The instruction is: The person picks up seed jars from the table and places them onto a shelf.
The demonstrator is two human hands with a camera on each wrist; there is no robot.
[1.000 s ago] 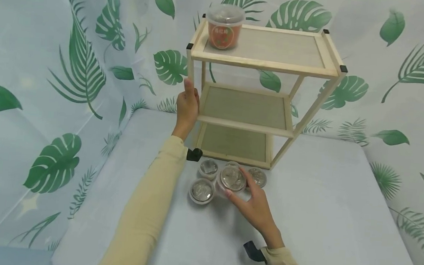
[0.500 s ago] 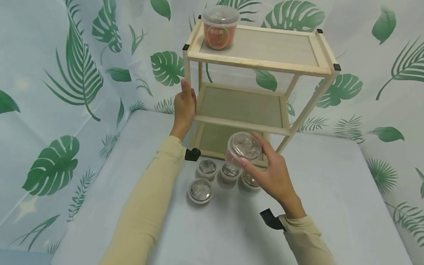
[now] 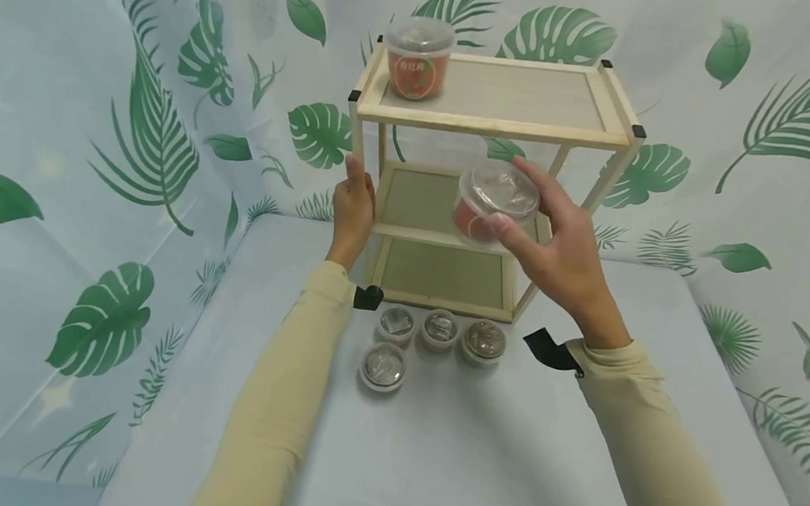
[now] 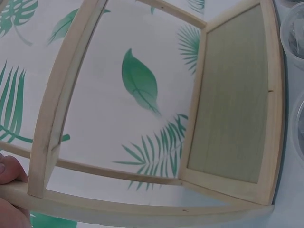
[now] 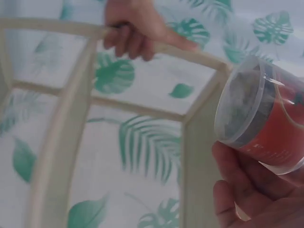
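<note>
My left hand (image 3: 354,210) grips the left front post of a three-tier wooden shelf rack (image 3: 498,126), thumb pointing up along it. In the left wrist view, its fingers (image 4: 10,170) wrap the post beside the middle shelf. My right hand (image 3: 564,244) holds a clear-lidded plastic tub (image 3: 497,197) with a red label, raised in front of the middle shelf. In the right wrist view the held tub (image 5: 263,114) appears tilted, fingers beneath it. A similar red-labelled tub (image 3: 418,62) stands on the top shelf's left end.
Several lidded tubs stand on the white table (image 3: 433,459) before the rack: three in a row, including the right one (image 3: 484,341), and one tub (image 3: 383,366) nearer at the left. A leaf-patterned curtain (image 3: 242,61) surrounds the table.
My right hand has lifted the tub from among those on the table, moving up and rightward to middle-shelf height. My left hand keeps its grip on the post.
</note>
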